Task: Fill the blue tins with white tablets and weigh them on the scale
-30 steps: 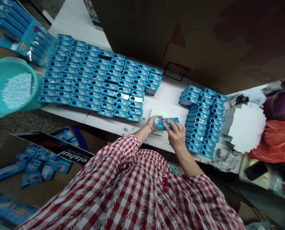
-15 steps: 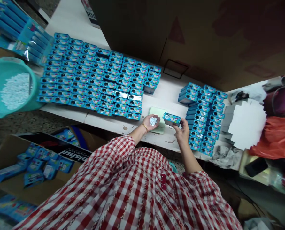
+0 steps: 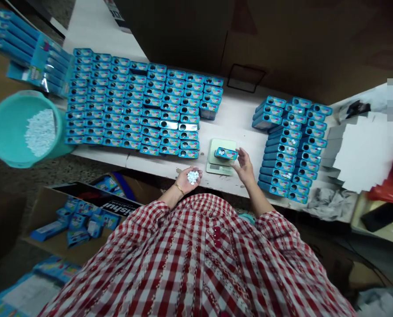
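My left hand is palm up and cupped under a small heap of white tablets, near the table's front edge. A blue tin with white tablets showing in its round hole stands on a pale green kitchen scale. My right hand is just right of that tin, thumb and fingers apart, holding nothing. Whether a fingertip still touches the tin I cannot tell. The scale's display is too small to read.
Rows of blue tins fill the table's left, and more tins stand at right. A turquoise tub holds white tablets. Below it is a cardboard box of blue packs. A large brown carton borders the back; white card lies right.
The blue tin has gone from my right hand onto the scale, and that hand has opened. My left hand, with its tablets, has moved left off the scale toward me.
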{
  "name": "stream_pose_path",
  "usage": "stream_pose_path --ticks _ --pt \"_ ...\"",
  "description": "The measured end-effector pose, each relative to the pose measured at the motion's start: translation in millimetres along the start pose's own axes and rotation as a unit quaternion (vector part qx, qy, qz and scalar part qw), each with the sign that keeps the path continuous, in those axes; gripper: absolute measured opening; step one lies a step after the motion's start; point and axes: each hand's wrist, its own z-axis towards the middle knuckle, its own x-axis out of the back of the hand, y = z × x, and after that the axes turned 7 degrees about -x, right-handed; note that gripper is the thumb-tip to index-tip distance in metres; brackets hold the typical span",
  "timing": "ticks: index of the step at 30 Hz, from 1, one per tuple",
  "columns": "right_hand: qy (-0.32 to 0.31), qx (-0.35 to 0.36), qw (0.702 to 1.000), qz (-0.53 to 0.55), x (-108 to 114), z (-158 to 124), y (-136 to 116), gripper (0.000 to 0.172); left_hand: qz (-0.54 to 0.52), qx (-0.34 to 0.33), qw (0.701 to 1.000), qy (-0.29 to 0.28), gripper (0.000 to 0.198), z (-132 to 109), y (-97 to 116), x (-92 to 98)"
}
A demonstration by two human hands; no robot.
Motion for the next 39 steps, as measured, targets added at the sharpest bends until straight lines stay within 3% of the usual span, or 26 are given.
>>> stream_pose_path --ticks 2,5,8,11,22,27,30,33,36,39 --pt "0.027 -0.004 0.999 -0.035 14.8 -18.5 -1.3 0.066 0.002 0.008 1.0 0.002 0.023 -2.7 -1.0 2.8" --pt "0.106 -0.057 0.992 -0.028 26.2 -50.9 3.0 0.051 0.004 0.017 1.0 0.019 0.026 -4.2 -2.1 6.1" --pt "0.168 -0.137 0.976 -0.01 23.1 -77.0 11.3 0.036 -0.003 0.003 0.999 0.042 0.025 -3.0 -3.4 7.1" --pt "0.181 -0.168 0.969 -0.007 14.0 -87.3 15.0 0.032 -0.007 -0.007 0.999 0.042 0.023 -0.6 -5.3 6.4" --pt "0.167 -0.093 0.982 -0.01 10.2 -50.6 -4.0 0.04 -0.001 -0.001 1.0 0.024 0.026 -3.7 -7.6 3.5" --pt "0.18 -0.088 0.979 -0.042 -1.6 -54.4 -11.1 0.03 -0.003 -0.002 1.0 0.001 0.025 -2.2 -10.1 -7.2" --pt "0.154 -0.08 0.984 -0.048 -12.0 -46.2 -7.5 0.046 -0.007 -0.01 1.0 -0.011 0.023 0.6 -11.7 -16.6" --pt "0.098 -0.025 0.993 -0.066 -16.2 -20.4 -2.0 0.06 -0.009 -0.018 1.0 -0.01 0.022 6.0 -11.7 -24.5" --pt "0.039 0.045 0.993 -0.104 -13.7 5.0 -8.6 0.042 -0.009 -0.025 0.999 -0.018 0.021 15.3 -10.5 -31.8" --pt "0.021 0.139 0.968 -0.208 -7.6 10.3 -36.8 0.032 -0.018 -0.036 0.998 -0.041 0.02 28.6 -9.5 -41.9"
